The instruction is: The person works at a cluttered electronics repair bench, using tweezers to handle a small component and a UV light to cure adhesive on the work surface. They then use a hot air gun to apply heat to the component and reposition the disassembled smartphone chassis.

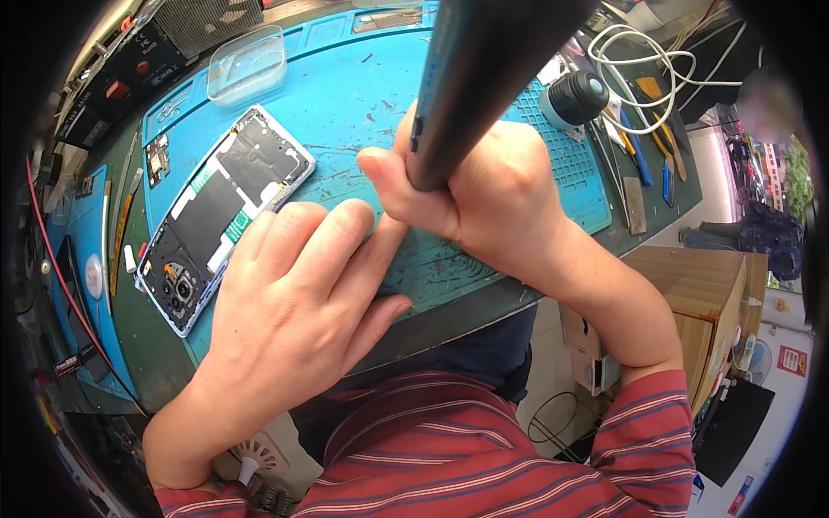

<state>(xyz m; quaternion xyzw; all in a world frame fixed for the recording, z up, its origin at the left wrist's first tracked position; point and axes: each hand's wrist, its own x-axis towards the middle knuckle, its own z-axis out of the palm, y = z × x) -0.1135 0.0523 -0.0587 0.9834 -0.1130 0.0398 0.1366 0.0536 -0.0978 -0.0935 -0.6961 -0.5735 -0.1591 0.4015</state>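
My right hand [501, 186] is closed around a thick, black, rod-shaped tool [471, 78] with small buttons on its side. The tool rises toward the top of the view, and its lower tip is hidden behind the hand. My left hand [289, 298] lies palm down with its fingers stretched out, their tips close to the right hand. Beside it, an opened smartphone [216, 233] rests slanted on the blue work mat [345, 112]. The phone's inside shows black covers, green strips and a camera cluster. The left hand partly covers the phone's right edge.
A clear plastic box [248, 67] stands at the back left, near a black box-shaped device [121, 78]. A small circuit board [158, 161] lies left of the phone. To the right are a black bottle [574, 99], a white cable [639, 52] and several hand tools [643, 155].
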